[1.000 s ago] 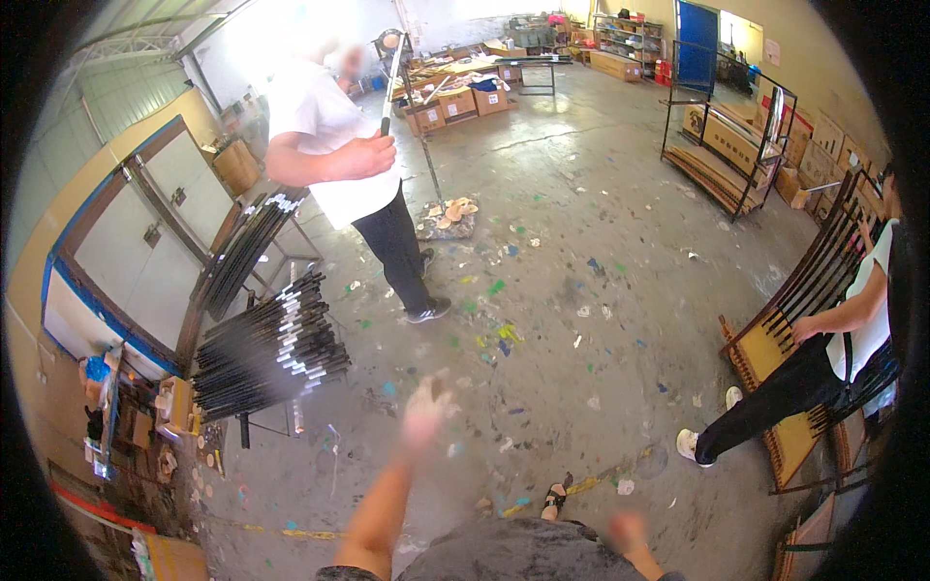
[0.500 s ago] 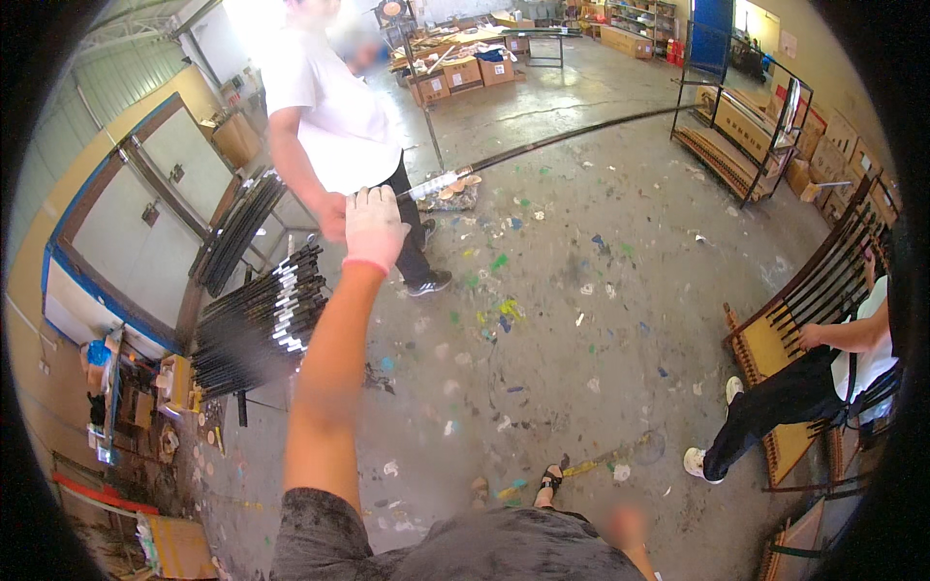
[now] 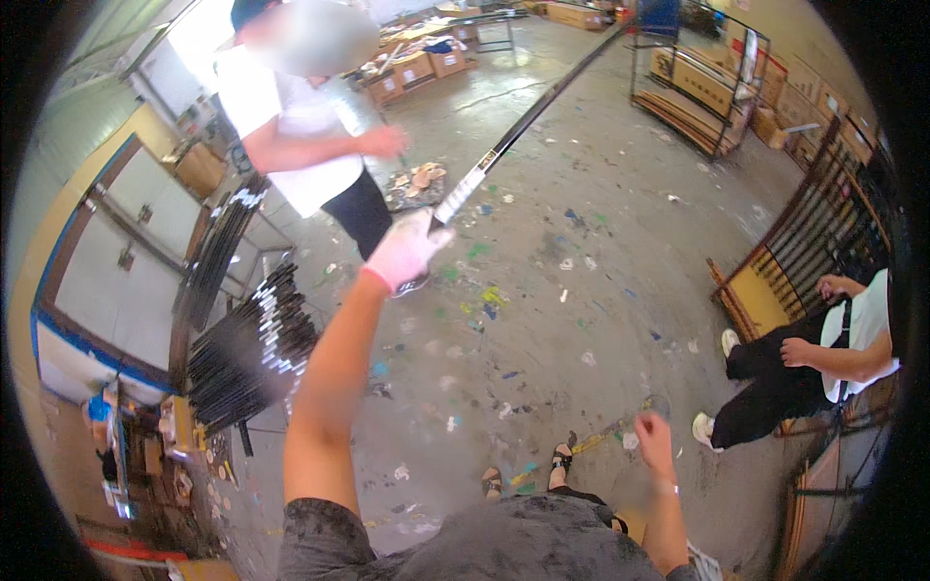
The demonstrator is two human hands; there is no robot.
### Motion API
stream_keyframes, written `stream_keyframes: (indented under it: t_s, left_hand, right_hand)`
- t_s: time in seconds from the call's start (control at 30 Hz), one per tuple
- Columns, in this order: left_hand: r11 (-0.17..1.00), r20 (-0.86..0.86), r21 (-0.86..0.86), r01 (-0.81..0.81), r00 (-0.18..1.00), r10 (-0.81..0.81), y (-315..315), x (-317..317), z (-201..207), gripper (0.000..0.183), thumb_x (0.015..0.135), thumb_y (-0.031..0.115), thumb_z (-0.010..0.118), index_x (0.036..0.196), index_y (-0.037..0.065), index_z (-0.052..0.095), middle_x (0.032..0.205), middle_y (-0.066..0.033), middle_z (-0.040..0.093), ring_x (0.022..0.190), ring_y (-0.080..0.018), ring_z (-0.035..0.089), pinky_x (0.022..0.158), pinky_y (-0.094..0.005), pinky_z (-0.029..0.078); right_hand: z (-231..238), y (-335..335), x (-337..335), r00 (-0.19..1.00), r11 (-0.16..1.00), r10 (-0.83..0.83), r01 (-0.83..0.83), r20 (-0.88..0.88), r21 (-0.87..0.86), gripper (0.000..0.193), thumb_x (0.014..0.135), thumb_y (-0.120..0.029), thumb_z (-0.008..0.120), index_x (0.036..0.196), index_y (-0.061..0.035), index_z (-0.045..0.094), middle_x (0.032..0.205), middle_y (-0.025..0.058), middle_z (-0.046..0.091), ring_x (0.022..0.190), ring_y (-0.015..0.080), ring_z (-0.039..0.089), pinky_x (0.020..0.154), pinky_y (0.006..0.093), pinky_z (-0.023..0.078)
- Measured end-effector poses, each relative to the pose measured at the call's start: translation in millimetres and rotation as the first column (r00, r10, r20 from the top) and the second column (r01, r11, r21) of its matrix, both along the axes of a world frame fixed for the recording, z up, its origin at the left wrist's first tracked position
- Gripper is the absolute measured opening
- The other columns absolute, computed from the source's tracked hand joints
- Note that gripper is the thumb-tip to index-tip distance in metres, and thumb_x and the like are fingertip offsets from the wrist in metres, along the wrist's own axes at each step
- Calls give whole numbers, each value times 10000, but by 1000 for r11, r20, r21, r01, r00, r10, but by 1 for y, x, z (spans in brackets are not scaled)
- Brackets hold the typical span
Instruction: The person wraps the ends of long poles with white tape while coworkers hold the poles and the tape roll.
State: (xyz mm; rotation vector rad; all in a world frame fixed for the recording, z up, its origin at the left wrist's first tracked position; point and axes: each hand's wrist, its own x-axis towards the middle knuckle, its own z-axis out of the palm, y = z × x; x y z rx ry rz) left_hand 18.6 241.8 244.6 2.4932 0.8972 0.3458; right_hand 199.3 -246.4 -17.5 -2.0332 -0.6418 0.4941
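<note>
My left hand [image 3: 405, 254], in a pale glove with a pink cuff, is closed round the near end of a long black pole [image 3: 544, 105]. White and silver bands lie on the pole just beyond my fingers, and it slants away to the upper right. My bare right hand [image 3: 655, 441] is raised at the lower right, fingers loosely curled, with nothing seen in it. Across from my left hand stands a co-worker in a white shirt [image 3: 334, 174], one hand [image 3: 384, 142] blurred and apart from the pole.
Bundled black poles with white bands [image 3: 254, 334] rest on a rack at left. Far right, another person [image 3: 852, 339] stands beside a rack of rods [image 3: 823, 232]. A metal frame cart [image 3: 702, 97] and cardboard boxes [image 3: 412, 73] are farther back. Paint flecks cover the floor [image 3: 542, 358].
My left hand has moved right and slightly down, swinging the pole to point more steeply away. The co-worker's hand has come off the pole's end area. My right hand has risen.
</note>
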Motion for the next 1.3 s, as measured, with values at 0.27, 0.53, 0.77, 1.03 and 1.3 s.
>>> stream_keyframes:
  t_s: [0.27,0.53,0.77,1.03,1.3]
  left_hand:
    - [356,617,-742,568,787,30,-165,27,-17,232,901,184,467,1038,-3,457,706,-35,479,543,-115,460,504,-255,409]
    - [585,575,-659,473,818,-14,-218,28,-2,167,891,94,458,1035,12,445,692,-17,468,536,-94,469,483,-239,398]
    - [708,546,-591,387,837,-1,-230,32,-13,139,877,75,476,1004,22,458,675,0,464,537,-74,458,484,-233,392]
    - [686,572,-591,425,820,-14,-235,25,6,107,881,36,528,946,37,443,673,-4,468,526,-71,474,482,-227,402]
    - [811,593,-492,315,804,47,-249,35,-17,118,866,46,556,948,39,470,702,-17,517,526,-80,495,478,-244,417]
  right_hand:
    - [259,157,-27,919,834,176,-329,353,442,110,813,-59,620,911,-9,625,804,103,574,750,216,595,679,311,473]
    - [278,158,-38,929,874,144,-281,341,396,89,807,-48,617,880,-6,646,762,68,565,674,152,536,598,277,415]
    - [271,159,-41,921,878,42,-218,386,426,35,738,-27,639,760,-5,623,707,114,564,641,269,577,586,332,467]
    - [291,127,-46,919,812,202,-350,338,467,140,736,-113,689,806,-17,616,732,48,556,686,155,535,637,279,438]
    - [276,127,-46,927,882,149,-281,343,377,500,691,-362,772,991,-8,586,952,65,529,907,200,523,796,313,426]
